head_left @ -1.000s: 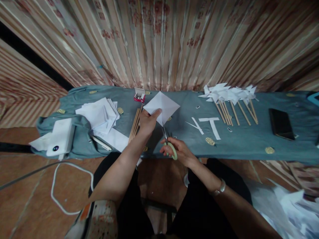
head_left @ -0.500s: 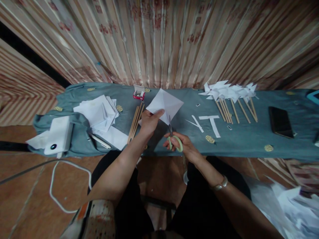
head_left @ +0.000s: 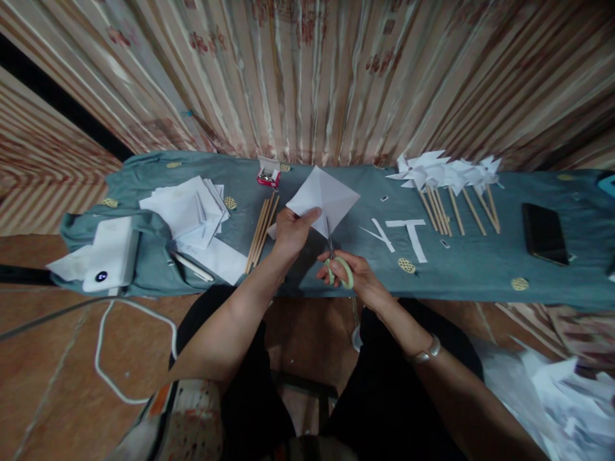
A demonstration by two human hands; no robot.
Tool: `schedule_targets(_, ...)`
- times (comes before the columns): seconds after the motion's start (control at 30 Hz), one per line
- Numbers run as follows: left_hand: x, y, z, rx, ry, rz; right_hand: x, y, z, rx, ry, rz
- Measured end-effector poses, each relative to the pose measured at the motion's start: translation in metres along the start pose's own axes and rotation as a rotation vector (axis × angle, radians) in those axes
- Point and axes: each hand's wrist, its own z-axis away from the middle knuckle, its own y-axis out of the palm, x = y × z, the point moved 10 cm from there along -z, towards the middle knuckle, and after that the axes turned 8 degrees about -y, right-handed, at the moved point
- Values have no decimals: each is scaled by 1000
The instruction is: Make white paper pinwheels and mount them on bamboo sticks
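Nearest me, a silver metal bracelet (head_left: pixel 427 350) rides my right forearm, and beyond it my right hand (head_left: pixel 358 272) has its fingers in the loops of the scissors with pale green handles and metal blades (head_left: pixel 350 276). Here's the change: a second ago those blades only just met the bottom corner of the creased white paper square (head_left: pixel 331 192); now they reach further up it, so I judge the cut is into the sheet and no longer merely lined up, though its depth I can't tell. My left hand (head_left: pixel 294 232) pinches that square, thumb on top, fingers hidden below, diamond-wise above the blue-green cloth with yellow motifs (head_left: pixel 471 272). To the right lie thin white paper strips (head_left: pixel 416 242); to the left, slim tan wooden sticks (head_left: pixel 262 230), then a loose pile of white paper sheets (head_left: pixel 170 206). Further off come the small red-and-white cardboard box of metal bits (head_left: pixel 269 182) and, over right, white paper pinwheels on wooden sticks (head_left: pixel 425 171), all before the beige striped curtain with reddish print (head_left: pixel 317 77).
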Motion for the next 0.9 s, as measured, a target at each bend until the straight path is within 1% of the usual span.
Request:
schedule_targets(0.27, -4, 0, 0, 16, 31, 23, 0, 1, 1, 15, 1, 17)
schedule_targets(0.6, 0, -2, 0, 1, -3, 3, 1, 2, 1, 23, -11, 31)
schedule_targets(0.77, -2, 0, 1, 28, -7, 47, 1, 3, 1, 16, -7, 24)
schedule_targets(0.9, -3, -1, 0, 18, -11, 58, 1, 3, 1, 14, 4, 16)
